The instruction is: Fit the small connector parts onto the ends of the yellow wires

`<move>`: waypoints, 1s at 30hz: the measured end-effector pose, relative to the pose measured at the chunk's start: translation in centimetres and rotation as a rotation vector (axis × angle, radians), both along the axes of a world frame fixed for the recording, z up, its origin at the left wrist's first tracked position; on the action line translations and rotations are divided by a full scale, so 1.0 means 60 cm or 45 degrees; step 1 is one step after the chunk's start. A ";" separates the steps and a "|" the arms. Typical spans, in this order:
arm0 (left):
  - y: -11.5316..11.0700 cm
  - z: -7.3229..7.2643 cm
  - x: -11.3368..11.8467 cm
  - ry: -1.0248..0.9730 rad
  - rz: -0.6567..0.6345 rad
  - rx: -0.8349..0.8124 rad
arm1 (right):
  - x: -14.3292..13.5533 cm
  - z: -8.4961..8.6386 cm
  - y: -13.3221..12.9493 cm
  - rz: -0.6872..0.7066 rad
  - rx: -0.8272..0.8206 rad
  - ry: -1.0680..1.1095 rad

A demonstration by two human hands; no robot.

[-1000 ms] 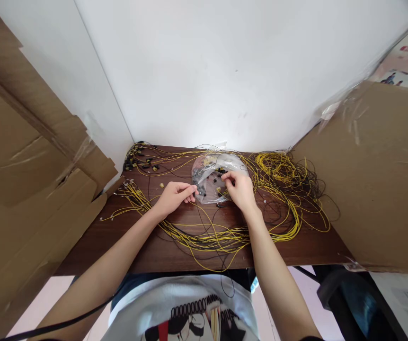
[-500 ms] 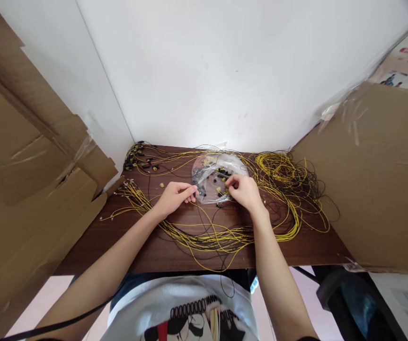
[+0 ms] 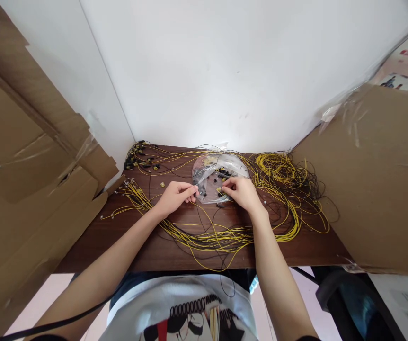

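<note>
My left hand is closed in a pinch near the left edge of a clear plastic bag. A thin cable hangs from its fingertips, and the small dark end at the tips is mostly hidden. Over the bag's right side, my right hand has thumb and forefinger together at a small yellow connector part. Several small black pieces lie in or on the bag around that spot.
A bundle of yellow and black wires curves across the wooden table. Tangled wires lie at right; black connectors sit back left. Cardboard stands on both sides, with a white wall behind.
My right hand has moved a little left and down, bringing its fingertips to the yellow connector part. My left hand stays in nearly the same place, still pinching the cable.
</note>
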State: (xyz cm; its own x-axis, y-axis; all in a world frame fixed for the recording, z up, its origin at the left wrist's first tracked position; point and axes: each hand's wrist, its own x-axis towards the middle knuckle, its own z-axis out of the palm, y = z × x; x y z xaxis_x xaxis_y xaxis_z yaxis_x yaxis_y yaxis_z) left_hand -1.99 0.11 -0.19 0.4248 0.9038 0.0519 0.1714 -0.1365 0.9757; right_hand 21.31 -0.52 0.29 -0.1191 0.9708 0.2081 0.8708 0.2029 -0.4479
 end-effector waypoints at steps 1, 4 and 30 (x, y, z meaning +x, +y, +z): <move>0.000 0.000 0.000 0.000 0.001 -0.002 | 0.000 -0.001 0.000 0.007 -0.001 0.000; -0.001 0.001 0.000 0.004 0.008 -0.006 | -0.002 -0.003 0.001 0.030 0.023 0.036; -0.003 -0.002 0.004 -0.065 0.093 0.051 | -0.084 0.003 -0.018 0.377 0.356 0.728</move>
State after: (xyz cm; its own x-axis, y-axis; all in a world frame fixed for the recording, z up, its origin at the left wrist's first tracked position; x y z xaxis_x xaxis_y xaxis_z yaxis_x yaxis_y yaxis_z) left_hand -1.74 -0.07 -0.32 0.3537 0.9291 0.1081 0.1325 -0.1642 0.9775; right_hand 16.27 -1.60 0.45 -0.1676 0.8155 0.5539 0.4047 0.5693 -0.7157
